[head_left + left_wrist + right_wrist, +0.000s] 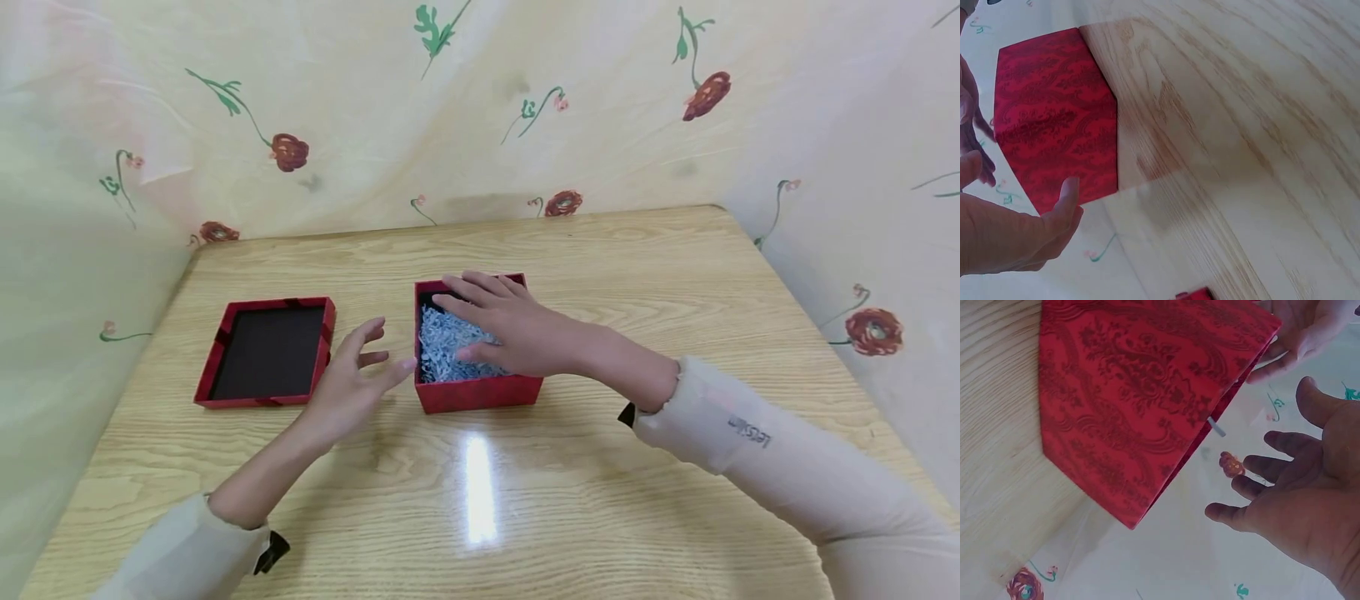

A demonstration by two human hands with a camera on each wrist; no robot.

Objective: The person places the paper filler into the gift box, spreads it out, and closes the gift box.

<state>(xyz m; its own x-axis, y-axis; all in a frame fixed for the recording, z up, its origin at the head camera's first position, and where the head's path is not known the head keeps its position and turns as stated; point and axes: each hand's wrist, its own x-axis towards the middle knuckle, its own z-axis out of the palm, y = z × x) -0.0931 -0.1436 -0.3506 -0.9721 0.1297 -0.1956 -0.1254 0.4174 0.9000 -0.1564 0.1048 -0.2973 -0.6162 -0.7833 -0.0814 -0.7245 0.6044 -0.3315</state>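
The red box (480, 396) sits below the spread fingers of the right hand (517, 332) and beside the parted ones of the left hand (351, 382), its blue shreds (444, 340) liable to spill if fingertips snag them.

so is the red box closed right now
No, the red box is open at the top, with blue shredded paper showing inside beneath the right hand.

Counter (637, 275) before me: pale wood, wavy grain, rounded far-right corner. Bright reflection (478, 492) on its surface, elongated strip toward my side. Cloth (360, 125) beyond far edge and along both my sides: cream, printed with red flowers (288, 152), smaller pink blossoms (561, 102), green leaves (431, 33).
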